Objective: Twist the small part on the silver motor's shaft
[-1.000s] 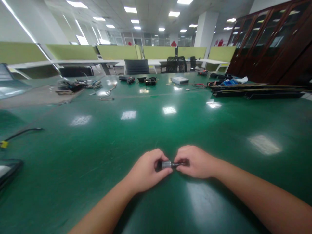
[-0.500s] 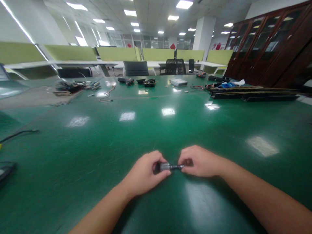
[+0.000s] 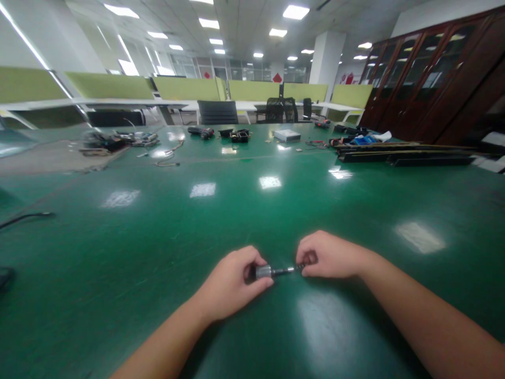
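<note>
Gripping silver barrel [image 3: 263, 272] in closed left hand [image 3: 231, 284], pinching its thin dark shaft [image 3: 284, 270] with right hand [image 3: 329, 256], low over desk [image 3: 158, 237]. Likely best: hold both in line, firm grip, no bending shaft.

I work at a broad, glossy dark-green bench [image 3: 158, 247]. Along its far right lie long black metal rails [image 3: 406, 156], with a blue packet [image 3: 363, 139] just behind them. At the far middle lie a flat white box [image 3: 287, 135], small black casings [image 3: 236, 136] and a dark power drill [image 3: 201, 131]. A tangle of cables and parts [image 3: 118, 140] lies far left, and a thin black cable [image 3: 23, 217] lies at the left edge.
</note>
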`<action>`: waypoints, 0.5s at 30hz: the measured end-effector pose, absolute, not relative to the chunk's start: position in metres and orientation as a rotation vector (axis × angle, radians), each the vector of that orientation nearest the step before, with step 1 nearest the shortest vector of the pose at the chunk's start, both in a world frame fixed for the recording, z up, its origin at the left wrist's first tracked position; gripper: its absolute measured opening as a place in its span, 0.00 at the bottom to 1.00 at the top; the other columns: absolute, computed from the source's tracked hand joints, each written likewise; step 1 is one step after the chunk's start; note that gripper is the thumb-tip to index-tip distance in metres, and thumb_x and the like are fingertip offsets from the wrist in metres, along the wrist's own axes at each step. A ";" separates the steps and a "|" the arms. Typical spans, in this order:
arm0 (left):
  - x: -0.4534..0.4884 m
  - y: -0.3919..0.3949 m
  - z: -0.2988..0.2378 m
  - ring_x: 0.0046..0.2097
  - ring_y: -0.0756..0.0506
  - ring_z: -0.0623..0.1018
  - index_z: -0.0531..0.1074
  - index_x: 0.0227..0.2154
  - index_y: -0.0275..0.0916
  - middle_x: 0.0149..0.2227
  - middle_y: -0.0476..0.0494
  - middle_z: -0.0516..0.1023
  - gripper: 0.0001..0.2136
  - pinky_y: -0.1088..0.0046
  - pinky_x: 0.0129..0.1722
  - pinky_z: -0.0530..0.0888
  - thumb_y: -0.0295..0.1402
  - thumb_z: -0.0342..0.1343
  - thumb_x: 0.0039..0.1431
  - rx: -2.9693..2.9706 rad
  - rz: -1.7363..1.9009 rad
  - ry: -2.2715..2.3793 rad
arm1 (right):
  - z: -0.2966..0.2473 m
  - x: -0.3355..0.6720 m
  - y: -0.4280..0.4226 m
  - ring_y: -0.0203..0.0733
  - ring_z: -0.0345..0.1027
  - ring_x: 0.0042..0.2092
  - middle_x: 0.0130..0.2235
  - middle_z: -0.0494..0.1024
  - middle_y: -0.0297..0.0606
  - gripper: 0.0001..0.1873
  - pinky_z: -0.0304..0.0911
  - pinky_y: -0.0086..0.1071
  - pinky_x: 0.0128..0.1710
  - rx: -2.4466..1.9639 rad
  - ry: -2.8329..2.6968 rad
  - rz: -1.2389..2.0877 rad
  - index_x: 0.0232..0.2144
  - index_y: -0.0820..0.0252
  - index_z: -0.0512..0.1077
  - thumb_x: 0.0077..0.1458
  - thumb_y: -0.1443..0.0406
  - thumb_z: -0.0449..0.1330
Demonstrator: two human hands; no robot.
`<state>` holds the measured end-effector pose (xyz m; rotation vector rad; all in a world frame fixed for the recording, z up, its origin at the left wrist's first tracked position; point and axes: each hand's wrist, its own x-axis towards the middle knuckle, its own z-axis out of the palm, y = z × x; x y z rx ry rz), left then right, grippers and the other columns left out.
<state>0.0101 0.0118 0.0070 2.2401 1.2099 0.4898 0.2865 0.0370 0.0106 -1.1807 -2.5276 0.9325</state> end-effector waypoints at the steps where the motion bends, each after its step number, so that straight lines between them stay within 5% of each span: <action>1: 0.010 0.012 0.007 0.31 0.47 0.71 0.74 0.34 0.40 0.29 0.50 0.72 0.08 0.73 0.30 0.63 0.39 0.63 0.57 2.240 0.490 1.208 | 0.010 0.285 0.037 0.35 0.69 0.31 0.31 0.77 0.33 0.07 0.62 0.27 0.31 -1.182 -2.521 0.943 0.35 0.59 0.80 0.50 0.66 0.67; 15: 0.011 0.013 0.003 0.31 0.47 0.71 0.75 0.35 0.41 0.30 0.51 0.73 0.08 0.73 0.31 0.63 0.38 0.64 0.55 2.267 0.526 1.209 | -0.002 0.248 0.026 0.36 0.69 0.34 0.33 0.78 0.35 0.08 0.59 0.28 0.34 -1.011 -2.450 0.799 0.38 0.60 0.81 0.54 0.66 0.66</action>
